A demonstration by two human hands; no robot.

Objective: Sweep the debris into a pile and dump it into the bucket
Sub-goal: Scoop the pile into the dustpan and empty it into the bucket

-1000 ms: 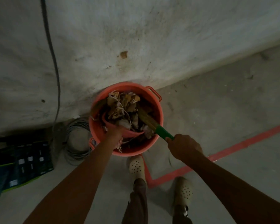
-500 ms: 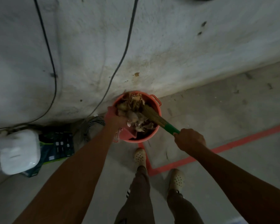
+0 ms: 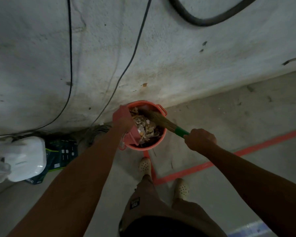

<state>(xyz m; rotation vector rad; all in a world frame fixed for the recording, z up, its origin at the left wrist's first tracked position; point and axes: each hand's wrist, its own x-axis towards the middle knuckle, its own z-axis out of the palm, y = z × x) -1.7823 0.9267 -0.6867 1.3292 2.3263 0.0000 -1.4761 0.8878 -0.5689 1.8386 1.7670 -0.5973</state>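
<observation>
An orange bucket [image 3: 161, 139] stands on the floor against the wall, filled with leaves and paper debris [image 3: 144, 127]. My left hand [image 3: 122, 119] grips a pink dustpan [image 3: 132, 136], which is tipped steeply over the bucket's left side. My right hand [image 3: 200, 139] holds the green handle of a straw broom [image 3: 158, 119]. The broom's bristles reach into the bucket over the debris.
A white bag [image 3: 25, 158] and a dark printed box [image 3: 61, 153] lie at the left by the wall. Coiled wire [image 3: 97, 132] and black cables [image 3: 70, 65] run along the wall. Red floor tape [image 3: 246, 151] crosses right. My two shoes [image 3: 144, 164] stand just behind the bucket.
The view has risen and pulled back from the bucket. The dustpan has tilted steeper over the left rim, and the broom head has pushed further in. The white bag came into view.
</observation>
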